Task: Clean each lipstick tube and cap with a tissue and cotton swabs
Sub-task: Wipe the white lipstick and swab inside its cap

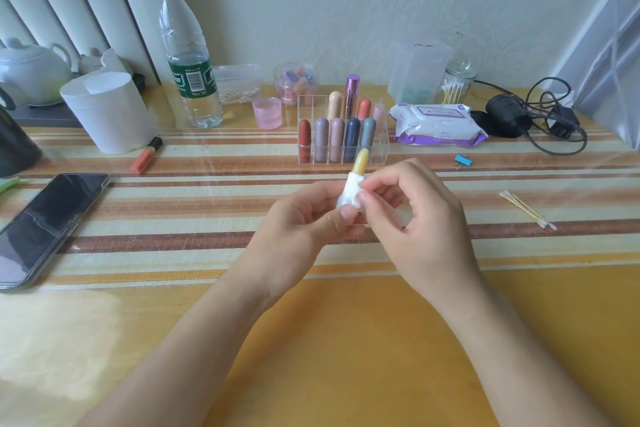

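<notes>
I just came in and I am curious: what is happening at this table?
A person is cleaning a yellow lipstick. The left hand holds its lower part, and the right hand pinches a white tissue wrapped around it. More lipsticks stand in the clear rack behind. Cotton swabs lie on the table at the right.

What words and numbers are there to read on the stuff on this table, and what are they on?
"on": white letters on the green label of the water bottle; the word's start curves out of sight.
Digits by the barcode on that label: too small to read.
Print on the wipes pack: too blurred to read.
Nothing else shows readable text.
</notes>
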